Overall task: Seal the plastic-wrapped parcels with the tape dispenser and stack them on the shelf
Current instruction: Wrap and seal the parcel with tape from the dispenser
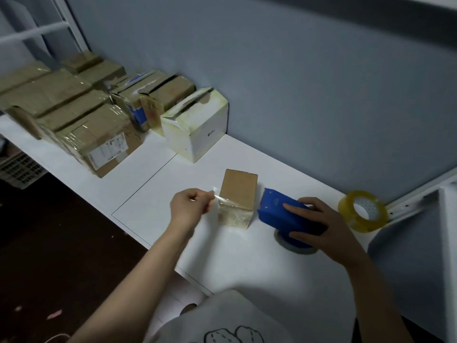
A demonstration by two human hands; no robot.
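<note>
A small brown cardboard parcel (238,197) stands upright in the middle of the white table (247,263); clear tape covers its lower front. My left hand (188,206) pinches a strip of clear tape (214,196) that runs to the parcel's left edge. To the right of the parcel lies the blue tape dispenser (284,215), and my right hand (319,225) grips its body, the tape roll underneath touching the table.
A spare roll of yellowish clear tape (362,211) stands on edge at the right by the wall. A white box (197,125) and several taped brown boxes (74,112) line the wall at the back left. The table's front edge drops to a dark floor at left.
</note>
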